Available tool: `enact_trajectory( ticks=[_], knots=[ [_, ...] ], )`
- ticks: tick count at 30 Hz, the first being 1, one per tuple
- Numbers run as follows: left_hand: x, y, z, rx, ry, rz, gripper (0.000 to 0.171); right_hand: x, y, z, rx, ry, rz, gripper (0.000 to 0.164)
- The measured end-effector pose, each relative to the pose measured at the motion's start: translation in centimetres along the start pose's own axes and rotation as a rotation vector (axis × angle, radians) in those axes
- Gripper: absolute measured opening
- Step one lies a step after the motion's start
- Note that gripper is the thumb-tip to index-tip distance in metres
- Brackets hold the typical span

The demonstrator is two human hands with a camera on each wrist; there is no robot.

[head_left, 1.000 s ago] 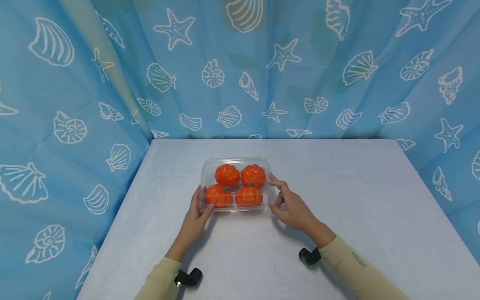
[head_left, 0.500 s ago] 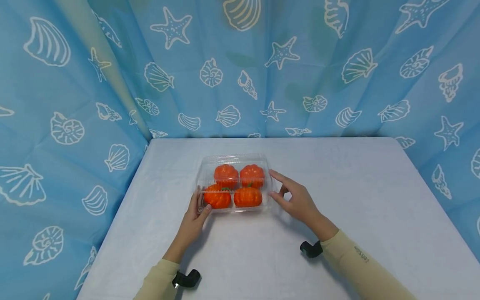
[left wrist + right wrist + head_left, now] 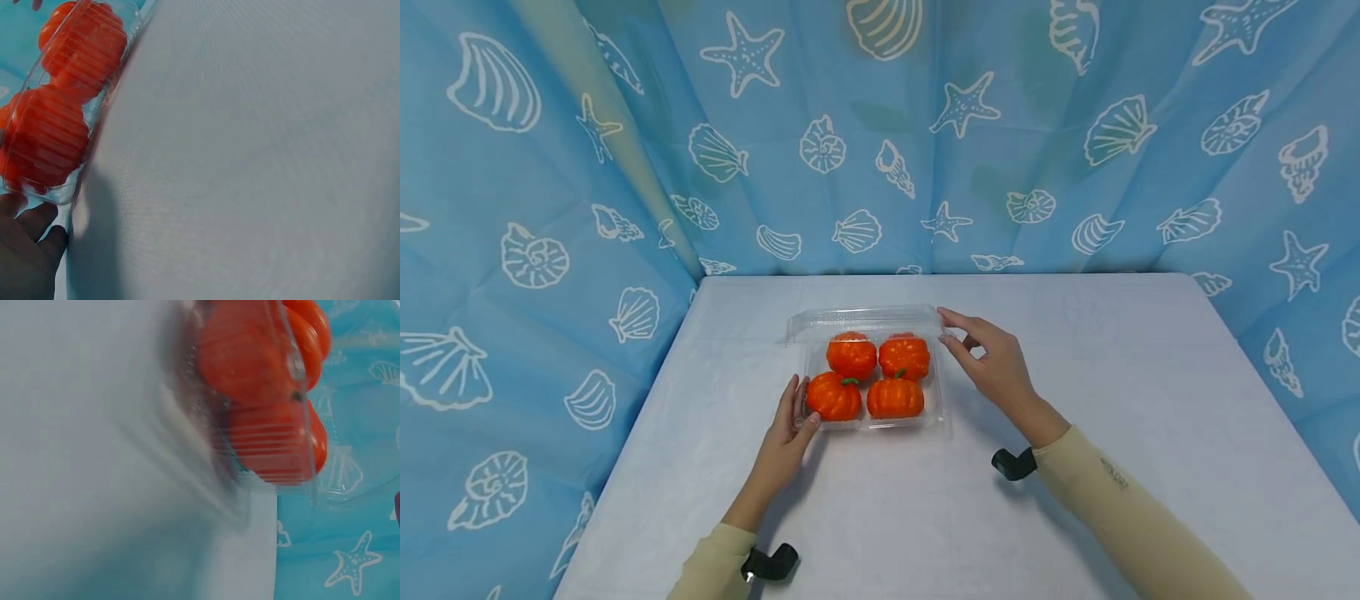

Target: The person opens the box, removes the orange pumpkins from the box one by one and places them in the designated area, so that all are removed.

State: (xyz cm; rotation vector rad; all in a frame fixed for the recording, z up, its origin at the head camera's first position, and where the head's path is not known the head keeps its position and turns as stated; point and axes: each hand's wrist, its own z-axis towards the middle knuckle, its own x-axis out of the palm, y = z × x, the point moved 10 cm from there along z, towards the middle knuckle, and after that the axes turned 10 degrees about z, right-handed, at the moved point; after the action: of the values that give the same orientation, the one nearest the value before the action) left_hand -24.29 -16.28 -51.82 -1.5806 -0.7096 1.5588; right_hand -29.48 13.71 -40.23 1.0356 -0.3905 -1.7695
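A clear plastic clamshell container (image 3: pixel 872 423) sits on the table, holding several small orange pumpkins (image 3: pixel 896 398), at least two with green stems. Its hinged lid (image 3: pixel 861 321) is raised and tilted at the back. My left hand (image 3: pixel 786 442) grips the container's left side, thumb at the front corner; the left wrist view shows its fingers (image 3: pixel 39 219) against the container's end. With thumb and index finger, my right hand (image 3: pixel 996 358) pinches the lid's right edge. In the right wrist view, only a sliver of that hand shows at the right border, and the container is blurred.
A white-covered table (image 3: pixel 1112 375) extends around the container on all sides. Blue curtains (image 3: pixel 880 150) printed with shells and starfish hang behind it and at both sides. A dark wrist camera (image 3: pixel 1013 464) sits below each hand.
The lid has swung up and back, uncovering the pumpkins. My right hand has moved away from me along with the lid's edge. My left hand has stayed at the container's left side.
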Motion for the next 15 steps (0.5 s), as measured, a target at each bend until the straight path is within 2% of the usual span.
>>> enact_trajectory(
  ticks=[8, 15],
  knots=[
    [-0.1, 0.1, -0.2, 0.008, 0.000, -0.026, 0.075, -0.3, -0.9, 2.7, 0.033, -0.048, 0.024, 0.044],
    [-0.1, 0.1, -0.4, 0.009, -0.003, -0.032, 0.074, 0.0, -1.3, 4.7, 0.028, -0.077, 0.041, 0.043]
  ],
)
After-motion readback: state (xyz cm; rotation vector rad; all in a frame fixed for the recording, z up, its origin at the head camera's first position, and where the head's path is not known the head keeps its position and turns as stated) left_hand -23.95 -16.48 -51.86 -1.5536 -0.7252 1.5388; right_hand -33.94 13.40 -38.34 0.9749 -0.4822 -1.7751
